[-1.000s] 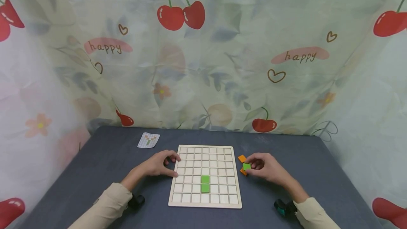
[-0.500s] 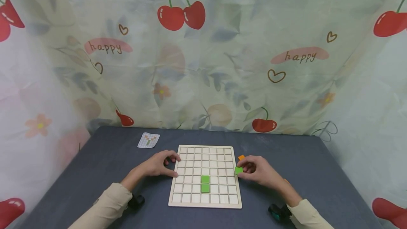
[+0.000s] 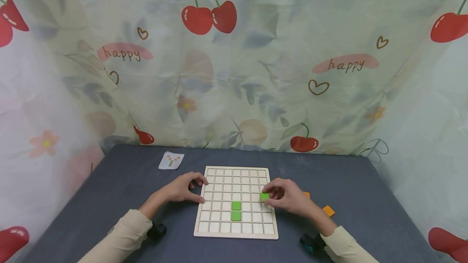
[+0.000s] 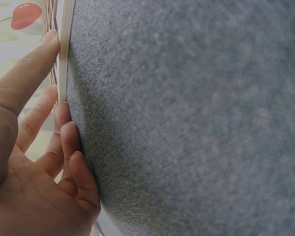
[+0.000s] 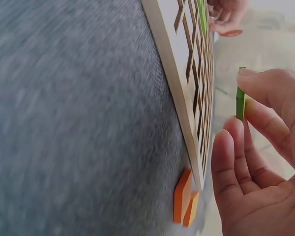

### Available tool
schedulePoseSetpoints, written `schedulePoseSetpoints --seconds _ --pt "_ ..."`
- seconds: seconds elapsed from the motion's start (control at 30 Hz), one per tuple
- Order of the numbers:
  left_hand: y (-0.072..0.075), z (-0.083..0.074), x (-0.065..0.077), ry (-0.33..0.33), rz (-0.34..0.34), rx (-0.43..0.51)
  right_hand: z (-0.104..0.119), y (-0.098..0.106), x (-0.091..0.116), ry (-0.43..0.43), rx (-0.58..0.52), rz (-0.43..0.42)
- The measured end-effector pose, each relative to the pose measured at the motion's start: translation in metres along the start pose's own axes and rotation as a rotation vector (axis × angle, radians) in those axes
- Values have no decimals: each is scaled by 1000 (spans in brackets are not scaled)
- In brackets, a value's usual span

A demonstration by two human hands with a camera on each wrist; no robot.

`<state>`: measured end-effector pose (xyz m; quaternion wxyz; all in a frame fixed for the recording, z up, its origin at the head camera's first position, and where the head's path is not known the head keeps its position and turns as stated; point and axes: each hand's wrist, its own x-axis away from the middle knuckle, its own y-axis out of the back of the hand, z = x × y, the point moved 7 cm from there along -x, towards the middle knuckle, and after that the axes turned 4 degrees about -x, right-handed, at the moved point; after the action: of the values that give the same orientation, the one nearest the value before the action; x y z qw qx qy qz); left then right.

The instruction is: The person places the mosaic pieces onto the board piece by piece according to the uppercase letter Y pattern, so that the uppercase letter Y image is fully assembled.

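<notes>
A pale wooden grid board [image 3: 217, 227] lies flat on the dark table. Two green tiles [image 3: 236, 211] sit in neighbouring cells of one column. My left hand [image 3: 180, 188] touches the board's left edge with thumb and fingertips, the fingers relaxed and spread apart. Over the right part of the board, my right hand [image 3: 289, 196] pinches a green square tile [image 5: 240, 104] between thumb and fingers. The right wrist view shows that tile edge-on and raised off the board.
Orange tiles [image 3: 328, 211] lie on the table right of the board, some partly hidden by the right hand and arm. A small card [image 3: 171, 160] with a coloured grid pattern lies at the back left. A printed curtain [image 3: 234, 72] hangs behind the table.
My right hand has carried the green tile leftward from the orange tiles to above the board's right columns. The left hand has stayed at the board's edge.
</notes>
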<state>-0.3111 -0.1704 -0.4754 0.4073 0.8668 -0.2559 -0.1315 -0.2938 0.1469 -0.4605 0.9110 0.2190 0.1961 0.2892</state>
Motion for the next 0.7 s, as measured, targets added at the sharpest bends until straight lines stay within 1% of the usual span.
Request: schedulePoseSetpoints --seconds 0.1,0.27,0.5,0.7 --pt "0 -1 0 1 -2 -1 2 -4 -4 10 -3 9" --pt "1 -2 0 0 -3 -5 4 -10 -10 -17 -10 19" --pt "1 -1 0 5 0 -8 8 -17 -18 -8 -28 16" --pt "0 0 0 6 1 -7 8 -26 -28 -28 -16 38"
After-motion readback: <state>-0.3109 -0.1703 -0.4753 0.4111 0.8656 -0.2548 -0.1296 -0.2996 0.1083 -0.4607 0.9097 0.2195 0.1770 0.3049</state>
